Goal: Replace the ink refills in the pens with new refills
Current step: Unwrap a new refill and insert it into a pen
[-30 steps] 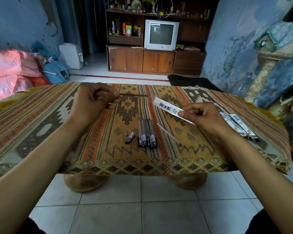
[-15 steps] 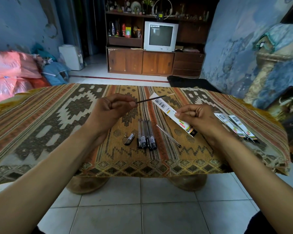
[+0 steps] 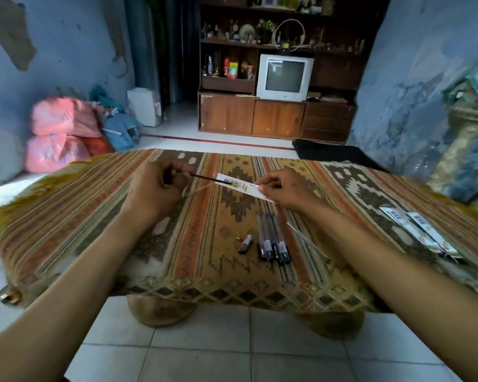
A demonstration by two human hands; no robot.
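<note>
Head view: a person's two bare forearms reach over a low table (image 3: 66,216) draped in a striped, diamond-patterned woven cloth; the left hand (image 3: 155,188) pinches the end of a thin dark ink refill (image 3: 204,177) between curled fingers and thumb, while the right hand (image 3: 284,191) pinches a narrow white refill packet (image 3: 239,185) printed with a barcode; the refill's far end meets the packet's open mouth, both held above the cloth, though whether the tip sits inside the packet cannot be told. Nearer the table's front edge, three dark pens (image 3: 273,238) lie side by side and touching, pointing away from the viewer; just left of them rests a small dark pen part (image 3: 245,244) beside a tiny metal spring (image 3: 238,238); just right of them a clear, thin spent refill (image 3: 307,241) lies at a slant. Well apart, at the right edge of the table, two more refill packets (image 3: 417,230) lie together. Beyond the table stand a wooden cabinet (image 3: 251,117) carrying a grey television (image 3: 284,77), and pink sacks (image 3: 58,136) heaped against the blue wall at left.
</note>
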